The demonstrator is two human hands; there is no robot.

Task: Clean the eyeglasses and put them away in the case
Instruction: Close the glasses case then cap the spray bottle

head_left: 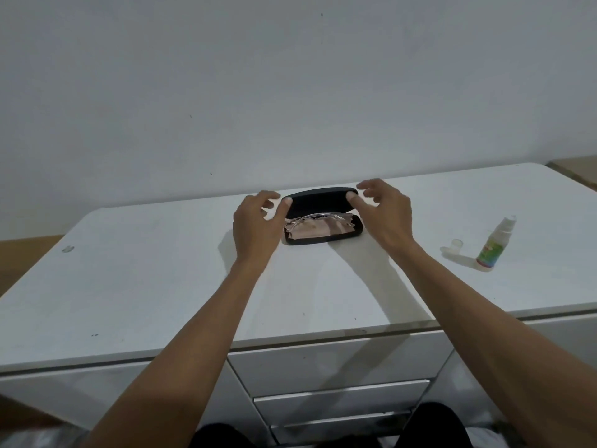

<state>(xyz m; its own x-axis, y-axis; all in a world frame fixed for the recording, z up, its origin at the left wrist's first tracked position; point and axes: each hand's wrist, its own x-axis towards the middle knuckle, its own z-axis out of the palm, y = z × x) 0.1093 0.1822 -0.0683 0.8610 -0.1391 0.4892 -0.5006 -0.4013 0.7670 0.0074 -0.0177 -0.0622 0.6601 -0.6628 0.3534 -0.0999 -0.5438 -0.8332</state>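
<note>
Nearest me are the white drawer fronts (pixel 329 360), then two bare forearms reaching out over the white desk top (pixel 161 286). My left hand (pixel 255 221) and right hand (pixel 384 211) flank the black case (pixel 323 218), fingers spread and loosely curved, each thumb touching an end of the raised lid, I judge to close it. Inside the case lie the clear-framed eyeglasses (pixel 318 218) on a pinkish cloth (pixel 315 231). To the right, well apart, stands a spray bottle (pixel 494 244) with its clear cap (pixel 452 246) beside it. Beyond is a plain wall (pixel 290 92).
</note>
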